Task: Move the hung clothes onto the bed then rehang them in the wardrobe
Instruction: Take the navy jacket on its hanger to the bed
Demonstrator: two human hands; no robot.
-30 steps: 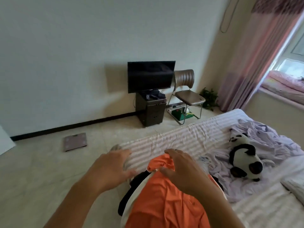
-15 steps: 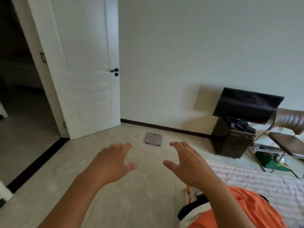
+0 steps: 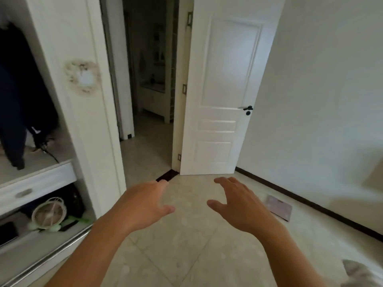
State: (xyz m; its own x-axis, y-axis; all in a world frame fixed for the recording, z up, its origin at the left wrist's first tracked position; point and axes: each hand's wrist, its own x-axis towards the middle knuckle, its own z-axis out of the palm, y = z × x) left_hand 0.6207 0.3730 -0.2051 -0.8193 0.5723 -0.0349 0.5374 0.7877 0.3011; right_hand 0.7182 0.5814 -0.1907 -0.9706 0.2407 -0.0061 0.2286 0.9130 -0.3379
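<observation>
The open wardrobe (image 3: 87,112) fills the left side of the head view. Dark clothes (image 3: 18,96) hang inside it, above a pale shelf. My left hand (image 3: 145,204) and my right hand (image 3: 238,206) hover side by side over the tiled floor, fingers spread and relaxed, holding nothing. Both are well to the right of the wardrobe opening. A corner of the bed (image 3: 360,274) shows at the bottom right. The orange garment is out of view.
A white door (image 3: 219,96) stands open onto a dark hallway straight ahead. A pink bathroom scale (image 3: 278,207) lies on the floor by the right wall. The wardrobe's lower shelf holds a small round fan (image 3: 48,213); a drawer (image 3: 35,187) sits above it.
My view has swung left from the bed, past the wall and TV, to the door and wardrobe. My hands have left the orange garment on the bed and stay empty.
</observation>
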